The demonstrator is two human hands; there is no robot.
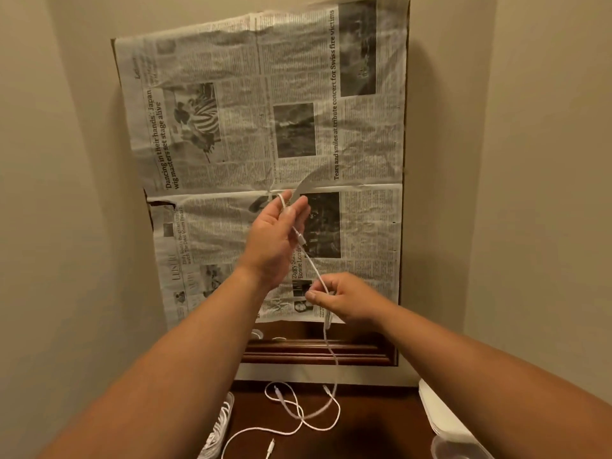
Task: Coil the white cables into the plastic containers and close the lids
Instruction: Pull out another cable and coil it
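Right hand pinching white cable, draped over raised left hand

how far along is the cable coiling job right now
Early, it seems. Done: no filled, closed container shows. In hand: a white cable is draped over the left hand and pinched by the right hand, its tail loose on the table. Left: coiling it, the white bundle at the bottom left, and the lids; a clear container sits at the bottom right edge.
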